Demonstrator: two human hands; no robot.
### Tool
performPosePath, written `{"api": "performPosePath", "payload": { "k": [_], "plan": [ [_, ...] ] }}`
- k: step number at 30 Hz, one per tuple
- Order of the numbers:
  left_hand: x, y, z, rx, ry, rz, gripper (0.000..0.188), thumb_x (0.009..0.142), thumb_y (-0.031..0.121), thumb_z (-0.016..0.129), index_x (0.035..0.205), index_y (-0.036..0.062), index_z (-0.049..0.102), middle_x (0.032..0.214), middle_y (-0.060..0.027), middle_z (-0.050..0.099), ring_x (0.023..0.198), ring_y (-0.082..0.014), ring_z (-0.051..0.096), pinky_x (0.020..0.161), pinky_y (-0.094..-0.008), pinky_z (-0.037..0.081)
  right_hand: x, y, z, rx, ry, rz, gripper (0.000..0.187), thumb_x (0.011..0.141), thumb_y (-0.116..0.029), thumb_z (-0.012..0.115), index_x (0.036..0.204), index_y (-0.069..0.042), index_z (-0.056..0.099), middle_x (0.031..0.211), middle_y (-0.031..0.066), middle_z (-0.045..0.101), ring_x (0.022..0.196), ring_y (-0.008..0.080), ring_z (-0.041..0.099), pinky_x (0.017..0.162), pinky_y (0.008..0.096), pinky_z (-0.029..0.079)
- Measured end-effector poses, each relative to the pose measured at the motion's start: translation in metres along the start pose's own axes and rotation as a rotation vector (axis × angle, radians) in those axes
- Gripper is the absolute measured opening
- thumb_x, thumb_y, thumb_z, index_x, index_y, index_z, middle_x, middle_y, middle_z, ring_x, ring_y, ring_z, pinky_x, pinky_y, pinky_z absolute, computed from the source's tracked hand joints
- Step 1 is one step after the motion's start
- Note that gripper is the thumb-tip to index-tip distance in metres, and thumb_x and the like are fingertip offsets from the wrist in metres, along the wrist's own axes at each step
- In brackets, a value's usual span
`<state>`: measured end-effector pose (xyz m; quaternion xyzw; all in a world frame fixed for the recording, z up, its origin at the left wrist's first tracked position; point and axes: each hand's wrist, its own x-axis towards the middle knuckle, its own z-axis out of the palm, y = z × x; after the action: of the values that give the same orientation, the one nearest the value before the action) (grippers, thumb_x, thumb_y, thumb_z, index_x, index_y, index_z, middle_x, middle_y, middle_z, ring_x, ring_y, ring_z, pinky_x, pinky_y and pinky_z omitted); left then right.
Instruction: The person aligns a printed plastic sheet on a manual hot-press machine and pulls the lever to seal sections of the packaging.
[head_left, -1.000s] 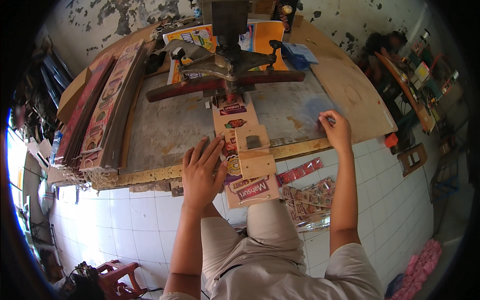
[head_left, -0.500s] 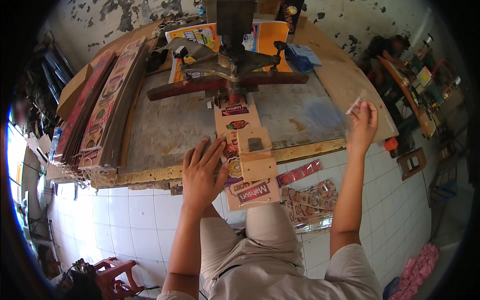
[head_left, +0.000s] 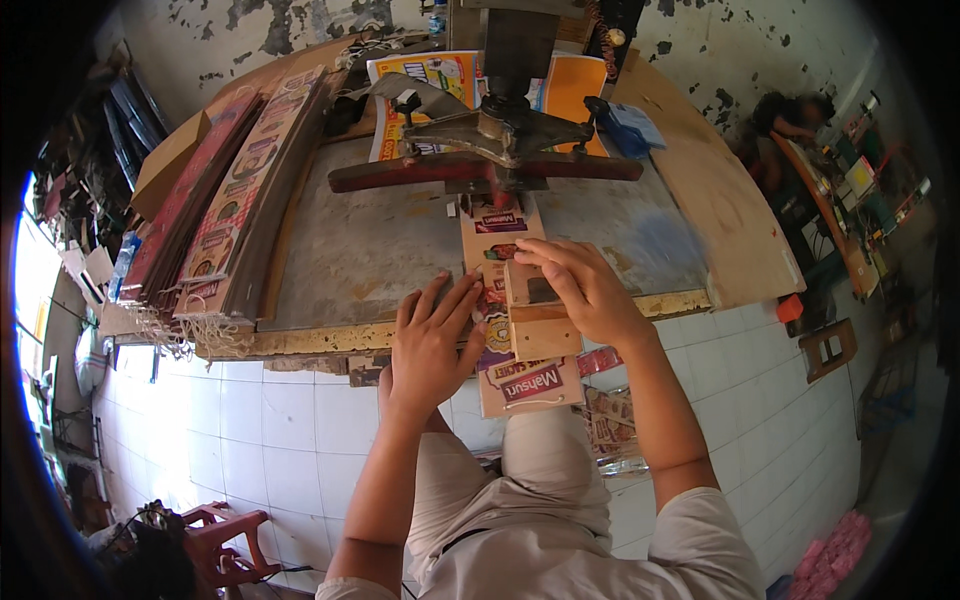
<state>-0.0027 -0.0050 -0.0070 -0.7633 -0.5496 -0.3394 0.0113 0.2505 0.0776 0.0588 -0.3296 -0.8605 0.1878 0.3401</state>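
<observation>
A long printed card strip (head_left: 531, 381) lies under a press and sticks out past the table's near edge, with a thin cord at its near end. On it sits a pale wooden block (head_left: 545, 340) with a dark notch. My left hand (head_left: 430, 340) rests on the strip's left side, fingers stretched out and fairly flat. Over the wooden block's right side reaches my right hand (head_left: 592, 290), its fingers extended left to the strip's picture and the thumb apart from them. I see nothing in the right hand, though its underside is hidden.
The metal press (head_left: 495, 140) with a red crossbar stands over the table (head_left: 350, 230). Stacks of printed card strips (head_left: 240, 190) lie at left, a brown board (head_left: 720, 200) at right. Below are a red stool (head_left: 225, 545) and foil packs (head_left: 610, 420). A person (head_left: 790, 115) sits far right.
My right hand has swung left from the table's right side to the strip; the small whitish piece it held no longer shows. My left hand stays at the strip while the view shifts.
</observation>
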Motion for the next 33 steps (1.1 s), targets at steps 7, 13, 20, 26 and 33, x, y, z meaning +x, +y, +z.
{"api": "performPosePath", "payload": {
  "k": [7,13,20,26,33],
  "plan": [
    [-0.002,-0.001,0.002,-0.004,0.025,0.012,0.047,0.106,0.028,0.066,0.147,0.0078,0.072,0.162,-0.0047,0.065,0.153,-0.0343,0.054,0.125,-0.0554,0.04,-0.008,0.0,-0.007,0.099,-0.16,0.009,0.063,0.12,-0.039,0.041,0.175,-0.009,0.04,0.158,0.0134,0.068,0.149,0.0361,0.055,0.129,0.0488,0.034],
    [-0.004,-0.004,0.002,-0.014,0.032,0.017,0.047,0.105,0.027,0.067,0.148,0.0077,0.072,0.162,-0.0043,0.065,0.154,-0.0341,0.054,0.125,-0.0556,0.04,-0.01,-0.005,-0.008,0.197,-0.134,0.03,0.065,0.119,-0.041,0.042,0.175,-0.009,0.039,0.156,0.0139,0.07,0.151,0.0361,0.054,0.13,0.05,0.034],
    [-0.002,-0.002,0.002,-0.005,0.031,0.024,0.047,0.105,0.027,0.067,0.147,0.0072,0.072,0.162,-0.0047,0.065,0.153,-0.0348,0.054,0.125,-0.0558,0.04,-0.029,0.009,-0.025,0.157,-0.139,0.153,0.058,0.119,-0.034,0.045,0.171,-0.009,0.045,0.151,0.0112,0.073,0.148,0.0317,0.057,0.128,0.0473,0.037],
    [-0.002,-0.001,0.002,-0.006,0.033,0.017,0.047,0.105,0.027,0.067,0.147,0.0072,0.072,0.162,-0.0043,0.066,0.152,-0.0352,0.055,0.125,-0.0552,0.04,-0.026,0.003,-0.013,0.094,-0.093,0.042,0.062,0.117,-0.03,0.047,0.175,-0.011,0.039,0.149,0.0077,0.075,0.148,0.0313,0.057,0.129,0.0471,0.036],
    [-0.001,0.0,0.0,0.018,0.013,0.013,0.048,0.104,0.027,0.067,0.149,0.0083,0.071,0.162,-0.004,0.065,0.153,-0.0346,0.054,0.125,-0.0552,0.04,-0.027,0.006,-0.012,0.243,-0.091,0.107,0.068,0.112,-0.022,0.06,0.176,-0.012,0.037,0.146,0.0099,0.076,0.147,0.0314,0.058,0.126,0.0478,0.04]
  ]
}}
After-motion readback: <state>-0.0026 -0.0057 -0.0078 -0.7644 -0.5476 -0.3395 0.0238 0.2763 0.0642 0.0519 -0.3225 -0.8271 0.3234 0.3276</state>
